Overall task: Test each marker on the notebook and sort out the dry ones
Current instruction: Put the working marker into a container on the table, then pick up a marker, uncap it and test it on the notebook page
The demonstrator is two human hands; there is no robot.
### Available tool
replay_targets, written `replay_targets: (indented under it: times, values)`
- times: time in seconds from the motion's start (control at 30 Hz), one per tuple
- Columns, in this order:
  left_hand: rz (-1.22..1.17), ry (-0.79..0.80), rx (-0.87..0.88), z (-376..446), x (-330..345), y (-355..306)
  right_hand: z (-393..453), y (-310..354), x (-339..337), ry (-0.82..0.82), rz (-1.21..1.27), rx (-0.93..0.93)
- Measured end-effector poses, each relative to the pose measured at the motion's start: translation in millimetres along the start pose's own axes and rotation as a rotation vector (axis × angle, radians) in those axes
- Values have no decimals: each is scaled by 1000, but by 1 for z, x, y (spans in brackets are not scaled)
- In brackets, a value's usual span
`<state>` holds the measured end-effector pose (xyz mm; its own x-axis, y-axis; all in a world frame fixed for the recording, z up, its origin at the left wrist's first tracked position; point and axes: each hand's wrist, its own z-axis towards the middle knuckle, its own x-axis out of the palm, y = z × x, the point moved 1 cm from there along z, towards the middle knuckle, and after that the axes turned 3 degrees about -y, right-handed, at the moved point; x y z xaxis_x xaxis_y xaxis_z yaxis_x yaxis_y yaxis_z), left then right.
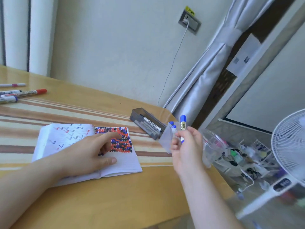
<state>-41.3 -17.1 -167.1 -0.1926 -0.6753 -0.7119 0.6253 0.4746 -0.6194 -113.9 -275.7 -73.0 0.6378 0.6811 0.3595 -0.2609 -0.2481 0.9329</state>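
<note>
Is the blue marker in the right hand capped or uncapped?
Capped: the blue marker in the right hand has its blue cap on top.

Single view only, head-worn, wide-angle. Looks forward and down from above near table edge (115, 195), tilted so tabletop slopes up toward left. Close: both forearms enter from bottom edge, left hand (85, 156) and right hand (186, 146) in lower middle, notebook (69, 138) just below centre. Faces wall (115, 47) and curtain (214, 66) beyond far table edge. Fan (290, 142) cut off at right border. No second view, so no overlap.
</note>
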Motion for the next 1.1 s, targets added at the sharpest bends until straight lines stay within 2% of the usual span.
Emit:
replay_targets:
  times: [0.13,0.27,0.43,0.5,0.6,0.67,0.77,0.9,1.0,1.1]
  values:
    - [55,6,44,0,1,1,26,5,10,-7,-65,-11]
    - [87,2,78,2,0,6,24,-11,7,115,-376,-171]
    - [102,11,74,4,3,10,25,-26,9,175,-577,-379]
    - [108,11,55,4,0,10,23,-38,15,321,-686,-461]
    - [162,1,33,6,-9,14,8,-62,41,739,-854,-516]
    - [256,-71,-11,7,-26,26,1,-78,66,980,-1049,-601]
    - [538,-220,-265,3,-76,62,2,-100,95,1125,-1255,-689]
    - [672,-501,-800,-27,-142,112,12,-134,102,1117,-1111,-593]
    - [702,-516,-1058,-45,-158,135,19,-141,95,1125,-891,-435]
    - [674,-479,-1154,-48,-155,148,22,-137,86,1150,-815,-352]
